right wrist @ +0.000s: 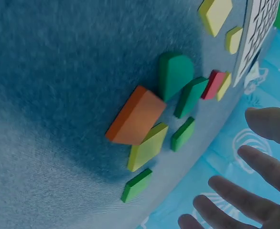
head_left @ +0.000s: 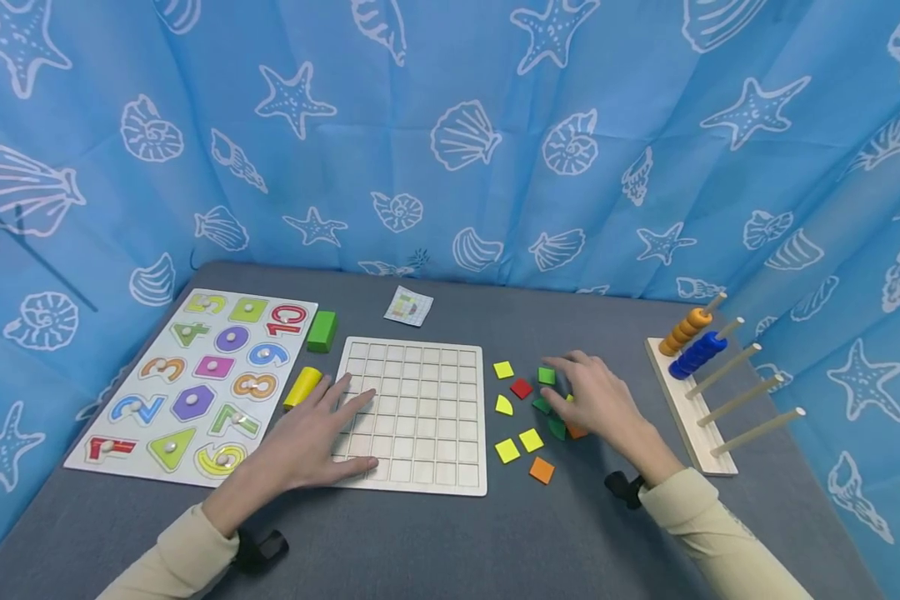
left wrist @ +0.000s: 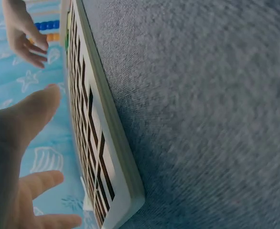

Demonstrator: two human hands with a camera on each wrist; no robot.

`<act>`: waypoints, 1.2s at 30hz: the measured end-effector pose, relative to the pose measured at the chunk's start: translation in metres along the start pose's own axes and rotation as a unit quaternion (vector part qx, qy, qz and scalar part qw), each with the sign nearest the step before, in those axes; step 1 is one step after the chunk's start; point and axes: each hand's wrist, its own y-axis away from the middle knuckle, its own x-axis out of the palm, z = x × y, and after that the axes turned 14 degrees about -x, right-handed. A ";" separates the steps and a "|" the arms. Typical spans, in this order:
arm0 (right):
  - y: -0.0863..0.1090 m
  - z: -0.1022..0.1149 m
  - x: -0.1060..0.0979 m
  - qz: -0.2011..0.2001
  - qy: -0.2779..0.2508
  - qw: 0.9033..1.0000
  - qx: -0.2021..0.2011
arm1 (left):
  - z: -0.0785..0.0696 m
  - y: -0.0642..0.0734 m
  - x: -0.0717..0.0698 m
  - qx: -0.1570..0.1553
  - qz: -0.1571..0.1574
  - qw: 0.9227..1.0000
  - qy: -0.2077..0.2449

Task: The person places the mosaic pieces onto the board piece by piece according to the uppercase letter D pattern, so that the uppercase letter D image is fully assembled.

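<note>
My left hand (head_left: 300, 442) is spread over the left side of a wooden grid board (head_left: 484, 433), whose squares look bare. Its thumb and fingers are apart and hold nothing; the left wrist view shows them beside the board's edge (left wrist: 113, 109). Over a loose group of small coloured tiles hovers my right hand (head_left: 596, 396), fingers extended and nothing in them. Near those fingers are a green square tile (head_left: 546, 376) and a red tile (head_left: 521, 388). Beneath the hand, the right wrist view shows an orange tile (right wrist: 137, 117), a yellow tile (right wrist: 148, 147) and a green rounded tile (right wrist: 176, 74).
A number-and-shape puzzle board (head_left: 142, 367) lies at left, beside a green block (head_left: 322, 332) and a yellow cylinder (head_left: 302, 387). Behind the grid is a small printed card (head_left: 408, 306). A pegged bead rack (head_left: 693, 417) stands at right. Another orange tile (head_left: 542, 470) lies nearer me.
</note>
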 end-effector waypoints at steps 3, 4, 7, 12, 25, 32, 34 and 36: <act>-0.005 -0.007 0.002 0.019 -0.023 1.000 0.003 | 0.000 0.001 0.001 -0.009 0.022 1.000 0.009; -0.007 -0.009 0.002 0.024 -0.030 0.999 0.002 | 0.000 0.002 0.001 -0.013 0.029 0.999 0.010; -0.012 -0.015 0.003 0.041 -0.051 0.998 -0.002 | 0.001 0.002 0.003 -0.021 0.053 0.998 0.018; -0.020 -0.020 0.005 0.068 -0.063 0.996 0.012 | 0.002 0.003 0.007 -0.020 0.080 0.996 0.031; -0.029 -0.021 0.014 0.098 -0.070 0.992 0.027 | 0.005 0.002 0.007 -0.009 0.095 0.994 0.057; -0.029 -0.022 0.016 0.077 -0.084 0.994 0.000 | 0.005 0.002 0.008 -0.007 0.095 0.994 0.055; -0.029 -0.022 0.016 0.073 -0.087 0.994 -0.004 | 0.005 0.002 0.008 -0.008 0.096 0.994 0.055; -0.030 -0.021 0.017 0.075 -0.085 0.994 -0.002 | 0.005 0.002 0.008 -0.008 0.096 0.994 0.055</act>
